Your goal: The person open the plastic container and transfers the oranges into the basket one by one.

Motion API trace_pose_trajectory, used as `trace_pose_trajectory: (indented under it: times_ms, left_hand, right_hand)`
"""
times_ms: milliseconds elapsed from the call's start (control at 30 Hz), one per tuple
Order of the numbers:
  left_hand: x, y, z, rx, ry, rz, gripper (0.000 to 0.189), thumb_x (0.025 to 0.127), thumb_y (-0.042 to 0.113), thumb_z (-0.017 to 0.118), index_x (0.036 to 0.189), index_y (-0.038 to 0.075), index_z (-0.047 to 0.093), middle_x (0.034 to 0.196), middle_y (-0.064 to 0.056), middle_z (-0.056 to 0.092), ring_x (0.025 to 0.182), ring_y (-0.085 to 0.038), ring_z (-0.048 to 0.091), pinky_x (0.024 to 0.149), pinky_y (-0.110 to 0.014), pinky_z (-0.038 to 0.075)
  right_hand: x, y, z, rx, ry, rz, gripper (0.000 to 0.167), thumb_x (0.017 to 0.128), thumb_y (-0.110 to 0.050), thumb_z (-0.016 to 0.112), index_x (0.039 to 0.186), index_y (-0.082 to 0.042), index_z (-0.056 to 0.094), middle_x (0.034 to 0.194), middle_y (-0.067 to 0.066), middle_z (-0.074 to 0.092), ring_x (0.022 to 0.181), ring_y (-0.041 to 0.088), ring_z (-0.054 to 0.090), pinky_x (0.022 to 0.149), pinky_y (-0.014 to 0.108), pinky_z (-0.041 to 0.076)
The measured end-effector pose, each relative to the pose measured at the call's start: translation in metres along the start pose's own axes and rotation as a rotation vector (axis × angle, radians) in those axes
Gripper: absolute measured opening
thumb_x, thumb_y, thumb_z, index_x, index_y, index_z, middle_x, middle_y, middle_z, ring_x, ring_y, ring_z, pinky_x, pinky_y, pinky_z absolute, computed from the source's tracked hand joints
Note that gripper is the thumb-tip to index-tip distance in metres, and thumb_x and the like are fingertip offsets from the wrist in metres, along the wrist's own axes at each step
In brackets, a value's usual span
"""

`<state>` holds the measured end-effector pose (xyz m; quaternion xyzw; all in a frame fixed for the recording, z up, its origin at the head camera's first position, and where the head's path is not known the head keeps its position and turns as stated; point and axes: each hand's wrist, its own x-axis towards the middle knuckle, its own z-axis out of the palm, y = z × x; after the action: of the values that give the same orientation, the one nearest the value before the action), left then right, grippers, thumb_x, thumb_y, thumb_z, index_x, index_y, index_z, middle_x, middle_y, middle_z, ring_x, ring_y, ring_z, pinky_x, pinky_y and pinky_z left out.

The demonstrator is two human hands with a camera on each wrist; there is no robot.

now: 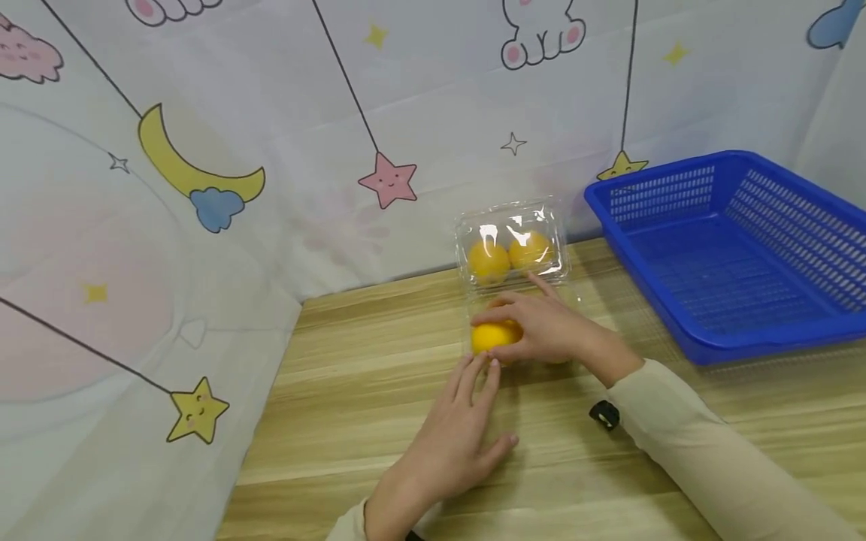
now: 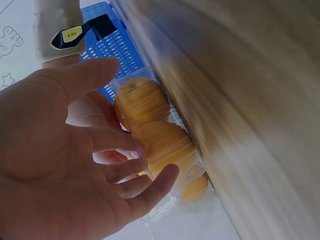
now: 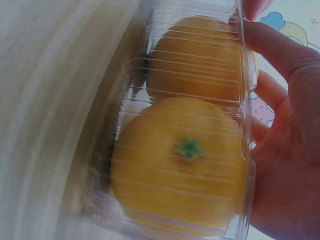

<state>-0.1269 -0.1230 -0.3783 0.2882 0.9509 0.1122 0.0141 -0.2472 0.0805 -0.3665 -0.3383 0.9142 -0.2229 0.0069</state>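
Orange [image 1: 492, 338] seen at the near end of a clear plastic clamshell box [image 1: 510, 214], toward the back of the bench [image 1: 365, 391]. It is clasped by the right hand [image 1: 544, 323], thumb and fingers curled about it. The left hand [image 1: 449, 443] is held palm-down close by, its fingers loosely extended and the thumb spread away; the fingertips are set at the near edge of the box, though contact cannot be told. Two more oranges [image 1: 489, 261] are seen through the plastic at the far end; a green star-shaped stem mark is shown on one fruit in the right wrist view. To the right, a blue slatted basket [image 1: 646, 289] is placed on the bench. The back is closed off by a white cloth [image 1: 446, 98] printed with stars, moon and clouds. Pale sleeves [image 1: 704, 443] are worn.
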Motion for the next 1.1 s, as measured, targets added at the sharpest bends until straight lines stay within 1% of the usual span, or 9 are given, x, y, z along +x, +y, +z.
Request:
trace_pose_trajectory:
  times_ms: [100,200,367,600,700,867,933,967,1100]
  left_hand:
    - [0.0,0.002,0.0,0.003,-0.001,-0.006,0.086,0.102,0.039,0.071,0.166,0.0,0.029,0.175,-0.019,0.021,0.162,-0.039,0.018,0.126,-0.054,0.03]
    - [0.0,0.004,0.001,-0.005,-0.006,-0.018,0.086,0.102,0.039,0.071,0.167,0.002,0.028,0.176,-0.017,0.019,0.163,-0.037,0.017,0.124,-0.056,0.032]
    - [0.0,0.006,0.001,-0.013,-0.014,-0.036,0.086,0.102,0.039,0.071,0.168,0.004,0.027,0.177,-0.015,0.017,0.163,-0.037,0.017,0.123,-0.059,0.035]
    - [0.0,0.008,0.001,-0.014,-0.02,-0.05,0.086,0.102,0.041,0.07,0.168,0.005,0.027,0.177,-0.015,0.015,0.163,-0.036,0.016,0.121,-0.06,0.036]
    - [0.0,0.007,0.001,-0.019,-0.015,-0.045,0.086,0.102,0.041,0.07,0.168,0.005,0.027,0.177,-0.015,0.016,0.163,-0.036,0.016,0.121,-0.06,0.036]
    - [-0.001,0.006,0.0,-0.012,-0.023,-0.047,0.086,0.103,0.042,0.069,0.168,0.005,0.026,0.177,-0.014,0.014,0.163,-0.036,0.016,0.121,-0.059,0.037]
    - [-0.001,0.006,0.0,-0.004,-0.031,-0.058,0.086,0.103,0.043,0.069,0.169,0.007,0.026,0.177,-0.014,0.014,0.163,-0.035,0.016,0.121,-0.059,0.037]
    - [-0.002,0.005,0.001,0.002,-0.032,-0.061,0.086,0.103,0.043,0.069,0.169,0.007,0.026,0.177,-0.014,0.014,0.163,-0.035,0.016,0.121,-0.059,0.037]
    - [-0.002,0.004,0.005,-0.003,-0.041,-0.063,0.085,0.103,0.045,0.067,0.169,0.008,0.027,0.177,-0.015,0.015,0.162,-0.036,0.017,0.12,-0.061,0.037]
  right_hand:
    - [-0.001,0.001,0.0,0.04,0.02,-0.008,0.051,0.093,-0.041,0.079,0.14,-0.026,0.071,0.145,0.009,0.065,0.137,0.034,0.058,0.126,0.069,0.004]
    - [-0.002,0.002,0.0,0.064,0.033,-0.025,0.049,0.092,-0.036,0.079,0.138,-0.023,0.072,0.145,0.01,0.065,0.137,0.036,0.057,0.123,0.069,0.011]
    - [-0.004,0.002,0.001,0.076,0.053,-0.052,0.048,0.091,-0.031,0.079,0.136,-0.021,0.072,0.144,0.01,0.065,0.136,0.037,0.057,0.12,0.066,0.021]
    - [-0.002,0.002,0.0,0.104,0.076,-0.042,0.05,0.088,-0.027,0.081,0.136,-0.019,0.073,0.143,0.009,0.064,0.134,0.035,0.057,0.118,0.063,0.021]
    - [-0.002,0.002,-0.001,0.127,0.101,-0.056,0.05,0.087,-0.025,0.08,0.136,-0.018,0.073,0.142,0.009,0.064,0.133,0.035,0.057,0.115,0.065,0.022]
    - [-0.002,0.0,-0.007,0.17,0.133,-0.082,0.052,0.088,-0.025,0.083,0.138,-0.018,0.071,0.146,0.009,0.062,0.138,0.035,0.054,0.117,0.068,0.02]
    - [-0.004,-0.002,-0.013,0.191,0.149,-0.085,0.053,0.088,-0.025,0.084,0.139,-0.02,0.071,0.149,0.009,0.06,0.139,0.037,0.052,0.118,0.068,0.026]
    - [-0.005,-0.003,-0.016,0.202,0.159,-0.088,0.052,0.089,-0.025,0.083,0.14,-0.02,0.07,0.15,0.009,0.06,0.139,0.037,0.053,0.118,0.068,0.03]
    - [-0.016,-0.004,-0.027,0.235,0.195,-0.091,0.05,0.091,-0.023,0.083,0.14,-0.021,0.07,0.151,0.01,0.058,0.138,0.039,0.054,0.111,0.066,0.045]
